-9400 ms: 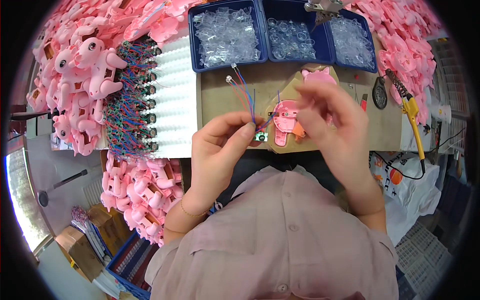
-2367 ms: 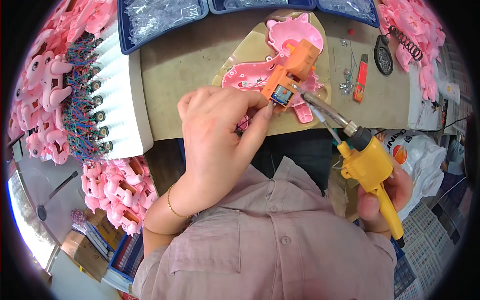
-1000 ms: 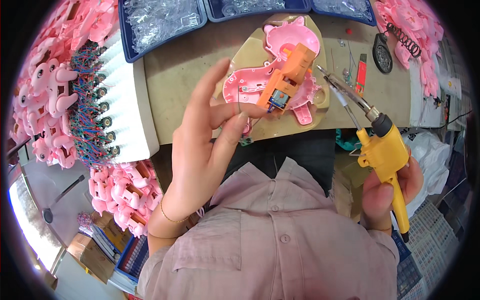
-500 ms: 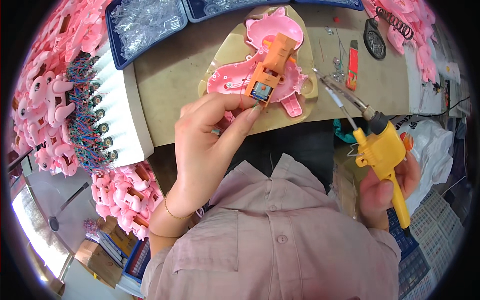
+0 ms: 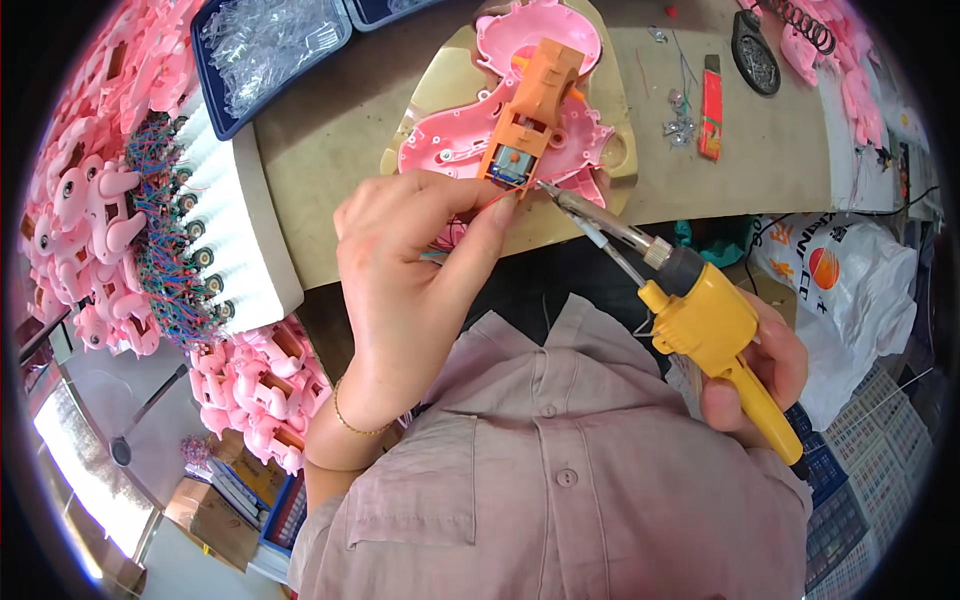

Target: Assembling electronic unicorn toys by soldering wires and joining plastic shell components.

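Over the tan holder, which seems to cradle it, lies the pink shell with the orange housing across it. My left hand pinches a red wire at the housing's lower end, apparently to steady it; my right hand grips the yellow soldering iron well behind its tip, presumably clear of heat.

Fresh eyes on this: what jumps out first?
The yellow soldering iron in the right hand, its tip close to the lower end of the orange housing, near the left hand's fingertips. The housing lies over an open pink shell, upper centre. Pink toys crowd the left.
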Motion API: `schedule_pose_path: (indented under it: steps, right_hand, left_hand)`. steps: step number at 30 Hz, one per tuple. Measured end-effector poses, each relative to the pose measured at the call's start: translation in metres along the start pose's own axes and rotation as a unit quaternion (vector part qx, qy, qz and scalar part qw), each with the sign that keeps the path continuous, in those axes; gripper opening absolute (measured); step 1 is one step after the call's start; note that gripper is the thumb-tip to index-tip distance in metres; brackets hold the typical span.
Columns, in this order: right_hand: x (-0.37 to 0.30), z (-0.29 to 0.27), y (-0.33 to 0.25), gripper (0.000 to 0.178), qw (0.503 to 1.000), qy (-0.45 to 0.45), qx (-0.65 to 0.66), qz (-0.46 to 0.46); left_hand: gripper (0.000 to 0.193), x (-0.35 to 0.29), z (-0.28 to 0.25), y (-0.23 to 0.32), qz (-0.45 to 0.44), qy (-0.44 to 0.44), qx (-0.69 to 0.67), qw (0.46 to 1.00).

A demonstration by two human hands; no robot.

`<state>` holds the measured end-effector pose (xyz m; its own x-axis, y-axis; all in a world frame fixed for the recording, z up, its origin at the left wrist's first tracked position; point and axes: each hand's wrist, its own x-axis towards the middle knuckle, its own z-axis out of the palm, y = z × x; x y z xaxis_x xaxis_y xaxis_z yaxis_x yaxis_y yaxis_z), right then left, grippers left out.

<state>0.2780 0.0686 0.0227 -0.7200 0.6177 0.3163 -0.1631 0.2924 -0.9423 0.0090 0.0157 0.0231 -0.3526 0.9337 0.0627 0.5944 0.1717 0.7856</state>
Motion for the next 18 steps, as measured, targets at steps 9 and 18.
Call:
schedule_pose_path:
  steps: [9, 18]
  right_hand:
    - [0.013, 0.014, 0.007, 0.057, 0.997, 0.044, 0.054, -0.023]
    - [0.012, 0.015, 0.017, 0.048, 0.992, 0.075, 0.069, -0.071]
  left_hand:
    - [0.006, 0.000, -0.001, -0.002, 0.003, -0.010, -0.014, 1.000]
    - [0.005, 0.001, 0.001, -0.001, 0.014, 0.004, -0.004, 1.000]
